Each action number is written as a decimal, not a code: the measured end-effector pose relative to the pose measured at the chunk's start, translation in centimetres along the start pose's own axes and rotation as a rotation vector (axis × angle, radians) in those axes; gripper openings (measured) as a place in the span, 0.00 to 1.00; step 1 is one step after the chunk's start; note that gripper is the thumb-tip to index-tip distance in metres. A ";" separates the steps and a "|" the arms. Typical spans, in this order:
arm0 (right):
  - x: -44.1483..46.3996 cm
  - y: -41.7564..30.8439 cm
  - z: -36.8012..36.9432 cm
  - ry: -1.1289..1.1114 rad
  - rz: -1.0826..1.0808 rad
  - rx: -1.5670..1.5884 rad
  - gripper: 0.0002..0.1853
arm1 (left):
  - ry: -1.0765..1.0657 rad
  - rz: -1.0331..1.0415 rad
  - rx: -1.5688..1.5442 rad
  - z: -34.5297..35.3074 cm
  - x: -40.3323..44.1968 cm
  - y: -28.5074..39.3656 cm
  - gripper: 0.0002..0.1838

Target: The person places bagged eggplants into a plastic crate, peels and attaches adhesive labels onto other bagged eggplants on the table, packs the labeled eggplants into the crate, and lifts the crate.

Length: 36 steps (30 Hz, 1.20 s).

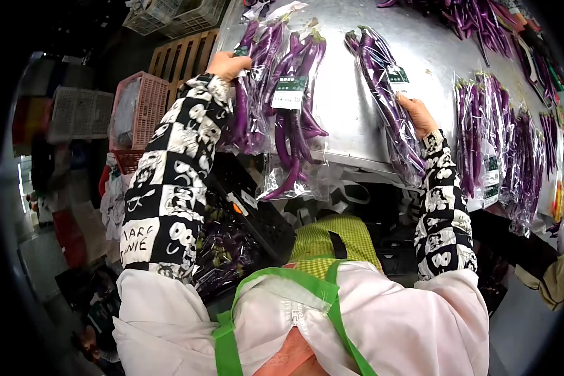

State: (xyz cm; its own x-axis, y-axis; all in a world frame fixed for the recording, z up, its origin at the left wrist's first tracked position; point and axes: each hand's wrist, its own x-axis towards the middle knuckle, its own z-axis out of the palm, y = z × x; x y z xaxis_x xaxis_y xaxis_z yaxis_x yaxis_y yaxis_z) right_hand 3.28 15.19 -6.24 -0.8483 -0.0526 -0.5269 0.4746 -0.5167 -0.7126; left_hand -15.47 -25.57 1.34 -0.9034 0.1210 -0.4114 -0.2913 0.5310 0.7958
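My left hand (229, 65) is closed on the left edge of a clear bag of long purple eggplants (257, 88) at the table's left side. Right beside it lies another bag of eggplants (297, 119) with a green and white label (289, 93) on its front; its lower end hangs past the table edge. Over on the right, my right hand (418, 115) grips a third bag of eggplants (382, 94) by its right side, thumb near the label (397, 74). The fingers under that bag are hidden.
A metal table (335, 135) carries more bagged eggplants (476, 131) to the right and loose eggplants (476, 25) at the far end. Below the near edge stands a black crate (257, 213). Pink crates (141, 109) and a wooden pallet (182, 59) are at left.
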 end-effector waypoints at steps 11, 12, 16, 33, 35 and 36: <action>1.7 0.0 -2.8 0.154 -0.129 -0.429 0.26 | -0.039 0.202 0.087 7.5 -3.3 -5.9 0.46; 1.5 -0.8 -2.3 0.229 -0.210 -0.489 0.27 | 0.080 0.122 0.479 7.1 -4.3 -4.1 0.53; -1.7 -3.3 6.5 0.487 -0.659 -0.546 0.27 | 0.075 0.414 0.263 -1.6 -7.5 -0.9 0.63; -16.4 21.1 37.0 -0.896 -0.382 -0.802 0.29 | -0.090 0.244 -0.076 -15.5 -38.9 -13.8 0.35; -16.4 20.6 35.9 -0.798 -0.550 -0.885 0.29 | -0.002 0.043 0.441 -18.2 -42.1 -20.3 0.33; -16.2 19.6 35.2 -0.656 -0.578 -0.884 0.29 | 0.042 -0.028 0.523 -18.1 -43.5 -23.0 0.30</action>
State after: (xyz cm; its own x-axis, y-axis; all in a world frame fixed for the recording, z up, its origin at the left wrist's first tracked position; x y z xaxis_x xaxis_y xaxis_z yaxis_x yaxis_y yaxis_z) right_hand 18.01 -24.13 4.63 -0.8220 -0.5573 0.1172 -0.2276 0.1329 -0.9646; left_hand 24.85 -58.27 8.97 -0.9125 0.0724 -0.4027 -0.1293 0.8827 0.4519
